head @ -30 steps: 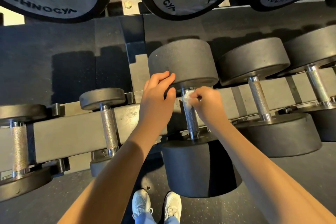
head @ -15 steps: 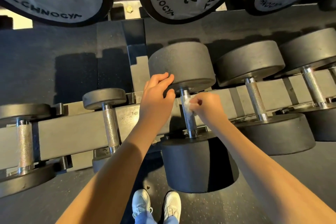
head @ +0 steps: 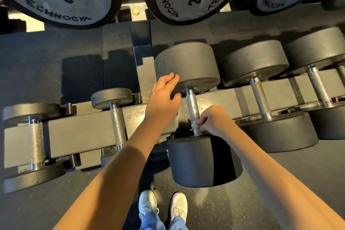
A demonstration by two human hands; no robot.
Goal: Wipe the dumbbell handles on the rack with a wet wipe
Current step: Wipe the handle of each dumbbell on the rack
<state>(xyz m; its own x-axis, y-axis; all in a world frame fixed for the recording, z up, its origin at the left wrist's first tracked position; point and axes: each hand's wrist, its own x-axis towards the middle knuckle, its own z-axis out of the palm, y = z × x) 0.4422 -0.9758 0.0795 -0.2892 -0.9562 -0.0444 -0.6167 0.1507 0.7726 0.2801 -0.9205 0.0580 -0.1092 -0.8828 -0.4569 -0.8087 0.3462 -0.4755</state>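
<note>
Fingers [head: 203, 121] of the right hand [head: 212, 121] pinch the wipe [head: 195, 127] round the handle [head: 192, 105] at its near end, left hand [head: 162, 102] relaxed, steadying the far head [head: 186, 65]; best to twist while sliding far, covering all the knurling.

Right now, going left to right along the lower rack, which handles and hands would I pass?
First handle, small dumbbell's handle, left hand, third handle, right hand pinching the wet wipe, fourth handle, fifth handle.
</note>
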